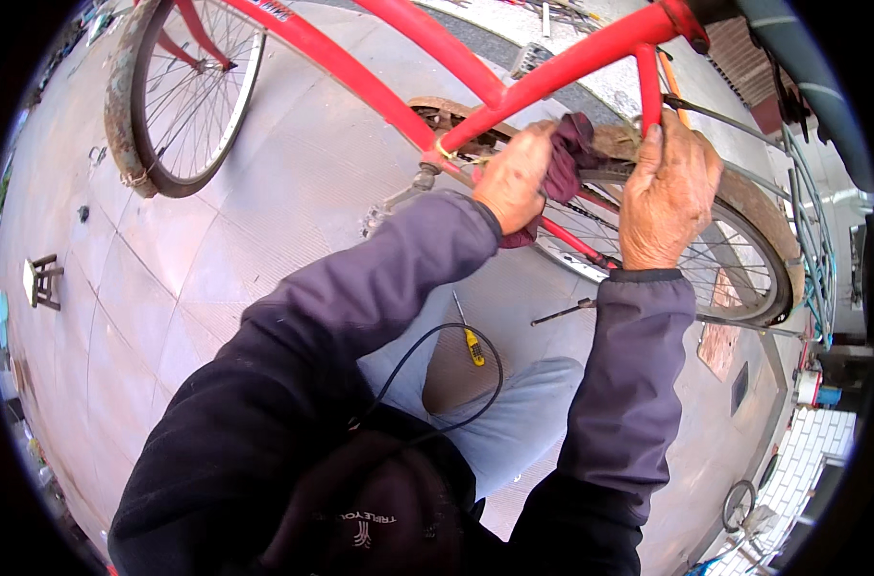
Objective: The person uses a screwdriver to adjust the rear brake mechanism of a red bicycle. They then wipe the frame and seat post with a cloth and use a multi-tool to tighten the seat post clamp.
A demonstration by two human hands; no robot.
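Far left: small stool [43,281] on tiled floor [120,326], small dark object [83,213] above it, well apart from bike. Next, front wheel [189,96] of red bicycle [344,72], rusty fender; bike spans the top, blocking floor behind. Sticker [272,10] with lettering on its tube at top edge, too small to read safely. Dark jacket [235,432] low in view; white logo [362,533] plus a line of lettering, upside down, at bottom. Crank [399,197] partly behind left sleeve [389,250]. Black cable [500,367] loops over the jeans [514,422]; yellow-handled screwdriver [474,348] between the legs, near the loop. Left hand [516,180]: fingers closed on maroon cloth [571,154], bunched by the frame, ahead of rear wheel [740,257]; hand and cloth hide part of chain area. Right hand [669,197]: fingers bent at lower end of red stay, beside muddy rear fender [759,202]; tips hidden, cannot tell what they pinch. Right sleeve [634,374] covers part of rear wheel. Flat brown board [717,341] beyond, small spoked wheel [740,506] lower right.
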